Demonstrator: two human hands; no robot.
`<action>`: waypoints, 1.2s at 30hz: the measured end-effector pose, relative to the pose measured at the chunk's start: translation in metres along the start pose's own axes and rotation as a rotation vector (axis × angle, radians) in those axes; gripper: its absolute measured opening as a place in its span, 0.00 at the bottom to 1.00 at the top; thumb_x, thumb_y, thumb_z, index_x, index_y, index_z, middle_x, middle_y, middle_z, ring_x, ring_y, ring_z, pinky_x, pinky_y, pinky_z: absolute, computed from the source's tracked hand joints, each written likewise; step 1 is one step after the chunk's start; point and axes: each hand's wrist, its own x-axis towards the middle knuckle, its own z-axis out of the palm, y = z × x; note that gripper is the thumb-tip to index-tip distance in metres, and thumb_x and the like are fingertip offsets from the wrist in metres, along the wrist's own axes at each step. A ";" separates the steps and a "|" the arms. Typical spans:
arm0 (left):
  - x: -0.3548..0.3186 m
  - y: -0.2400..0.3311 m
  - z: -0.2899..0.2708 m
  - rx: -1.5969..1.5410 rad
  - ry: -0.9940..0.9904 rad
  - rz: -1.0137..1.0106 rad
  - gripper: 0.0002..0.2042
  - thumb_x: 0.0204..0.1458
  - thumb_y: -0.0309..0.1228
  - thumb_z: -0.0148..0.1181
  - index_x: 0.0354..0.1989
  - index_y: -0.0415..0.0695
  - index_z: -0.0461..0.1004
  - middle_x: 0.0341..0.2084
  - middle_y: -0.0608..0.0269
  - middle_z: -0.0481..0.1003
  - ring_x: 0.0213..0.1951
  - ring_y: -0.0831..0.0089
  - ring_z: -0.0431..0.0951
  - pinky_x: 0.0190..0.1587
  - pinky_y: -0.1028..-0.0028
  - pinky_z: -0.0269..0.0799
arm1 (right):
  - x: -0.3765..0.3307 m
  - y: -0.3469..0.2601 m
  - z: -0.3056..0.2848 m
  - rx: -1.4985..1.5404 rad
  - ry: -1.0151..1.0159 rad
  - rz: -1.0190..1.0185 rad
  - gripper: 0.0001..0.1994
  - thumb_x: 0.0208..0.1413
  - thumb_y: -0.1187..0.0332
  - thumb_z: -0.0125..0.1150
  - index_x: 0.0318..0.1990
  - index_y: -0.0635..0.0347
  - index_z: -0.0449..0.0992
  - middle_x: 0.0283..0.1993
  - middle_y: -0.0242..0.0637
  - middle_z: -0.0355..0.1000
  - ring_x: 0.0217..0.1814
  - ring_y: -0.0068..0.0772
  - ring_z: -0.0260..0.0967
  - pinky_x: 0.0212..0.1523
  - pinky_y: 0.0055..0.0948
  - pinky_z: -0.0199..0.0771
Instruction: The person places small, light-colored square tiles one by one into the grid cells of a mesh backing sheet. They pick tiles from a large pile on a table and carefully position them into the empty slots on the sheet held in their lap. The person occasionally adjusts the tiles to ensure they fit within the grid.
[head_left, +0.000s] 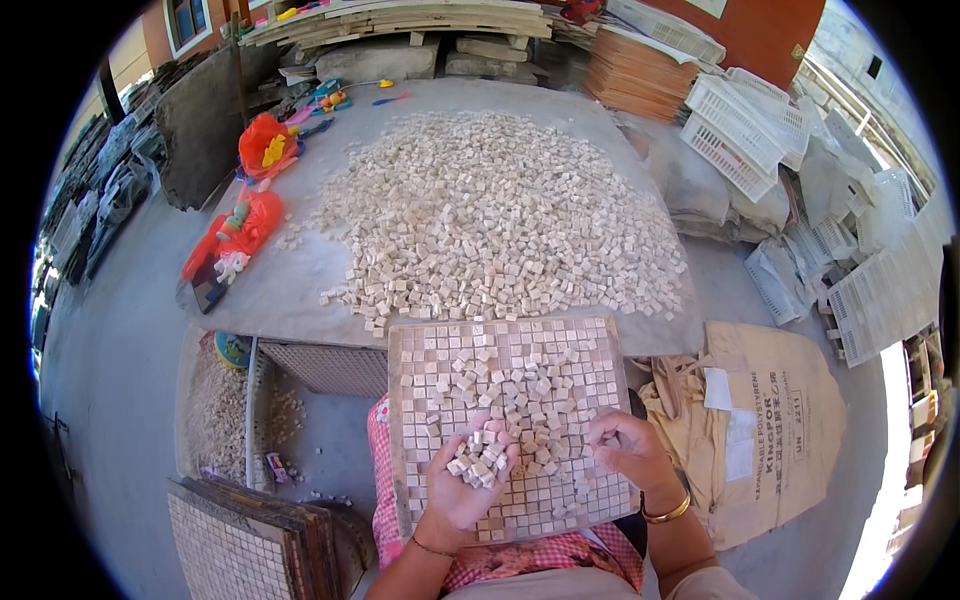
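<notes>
Cupped palm up over the lower left of a square grid tray (408, 490), my left hand (462, 492) holds a small heap of pale stone mosaic tiles (480, 457). My right hand (632, 447) is above the tray's right edge with its fingers curled together; whatever they may pinch is too small to make out. Many of the tray's cells have a square tile in them. Loose tiles (530, 400) lie scattered over its middle. The tray rests across my lap, its far edge against the table.
A large pile of stone tiles (490, 210) covers much of the grey table (310, 300). Red plastic bags (262, 215) with toys lie at its left edge. Filled grid boards (225, 540) lean at lower left. A tan sack (780, 430) and white crates (735, 130) are on the right.
</notes>
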 end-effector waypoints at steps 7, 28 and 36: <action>-0.004 0.016 0.004 0.042 0.024 0.114 0.14 0.58 0.38 0.45 0.46 0.45 0.71 0.37 0.57 0.73 0.40 0.63 0.71 0.53 0.60 0.66 | -0.035 0.043 0.014 -1.027 -0.058 -0.003 0.11 0.47 0.61 0.63 0.34 0.56 0.74 0.28 0.36 0.69 0.28 0.39 0.69 0.28 0.33 0.70; -0.047 0.031 -0.004 0.074 0.066 0.101 0.13 0.56 0.37 0.47 0.43 0.43 0.72 0.39 0.57 0.72 0.46 0.61 0.70 0.54 0.58 0.66 | 0.015 0.020 0.049 -0.928 -0.131 -0.136 0.11 0.47 0.65 0.64 0.37 0.57 0.75 0.30 0.36 0.70 0.27 0.36 0.70 0.27 0.31 0.71; -0.055 0.031 -0.012 0.020 0.145 0.131 0.12 0.55 0.35 0.49 0.42 0.43 0.73 0.38 0.58 0.73 0.43 0.61 0.72 0.54 0.59 0.65 | 0.010 0.033 0.053 -0.690 -0.180 0.107 0.09 0.51 0.67 0.59 0.37 0.63 0.74 0.27 0.37 0.70 0.26 0.33 0.68 0.30 0.32 0.69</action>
